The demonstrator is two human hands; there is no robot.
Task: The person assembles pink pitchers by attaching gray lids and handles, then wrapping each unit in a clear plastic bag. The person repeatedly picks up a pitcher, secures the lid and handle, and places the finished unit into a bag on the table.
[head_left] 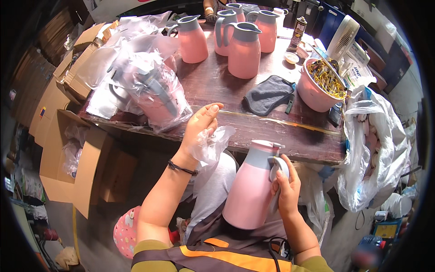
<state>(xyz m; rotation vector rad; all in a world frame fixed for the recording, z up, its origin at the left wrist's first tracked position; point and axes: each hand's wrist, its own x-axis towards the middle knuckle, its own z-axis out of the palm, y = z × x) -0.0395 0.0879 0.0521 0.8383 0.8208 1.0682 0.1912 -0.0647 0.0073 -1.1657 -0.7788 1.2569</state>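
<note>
My right hand [286, 187] is closed round the grey handle of a pink thermal jug [247, 192]. The jug has a grey neck and lid and stands nearly upright, slightly tilted, over my lap. To its left, my left hand [202, 124] is raised near the table edge with its fingers bent together. A crumpled clear plastic bag [214, 144] hangs from that hand, partly hiding the palm and lower fingers. Just beyond my left hand, another pink jug [156, 97] wrapped in clear plastic leans on the table.
Several unwrapped pink jugs [244, 56] stand on the dark wooden table [217, 93]. A grey cloth [268, 94], a pink tub [316, 93] of gold twist ties and a spray can [297, 31] lie rightward. Open cardboard boxes [61, 170] are left; a white sack [367, 154] is right.
</note>
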